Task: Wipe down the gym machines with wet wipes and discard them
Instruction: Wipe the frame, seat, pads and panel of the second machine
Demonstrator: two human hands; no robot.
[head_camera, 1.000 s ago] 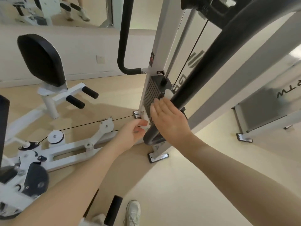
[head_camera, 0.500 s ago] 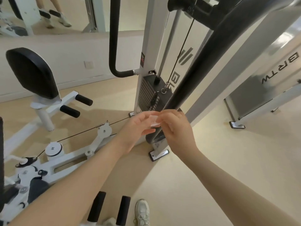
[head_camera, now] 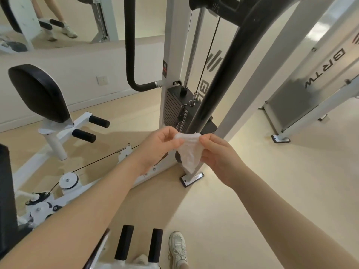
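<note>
Two hands hold one wipe (head_camera: pixel 189 150) between them, in front of the machine's lower frame. Left hand (head_camera: pixel 157 147): thumb and curled fingers pinch the wipe's upper left corner. Right hand (head_camera: pixel 217 154): thumb and fingers pinch the upper right edge, with the lower fingers curled against the wipe's side. The hands are close together but not touching; only the stretched top edge of the wipe spans the gap. The wipe is white, crumpled and partly spread, hanging down from that edge to a loose point just above the foot plate (head_camera: pixel 192 179). It is clear of the floor (head_camera: pixel 272 191) and appears clear of the machine.

Directly behind the wipe runs a black padded bar (head_camera: pixel 223 74), slanting from upper right down to the hands. The weight stack (head_camera: pixel 175 111) sits just beyond the left hand's fingers, with a cable (head_camera: pixel 208 53) and guide rod above it. A white upright (head_camera: pixel 171 45) carries a second black handle (head_camera: pixel 132 55) to the left.

Left of the arms stands a low white machine with a black seat pad (head_camera: pixel 38 92), two short black rollers (head_camera: pixel 91 129) and a pulley (head_camera: pixel 68 180). One white shoe (head_camera: pixel 177 247) shows at the bottom edge. A mirror (head_camera: pixel 58 20) lines the far wall.
</note>
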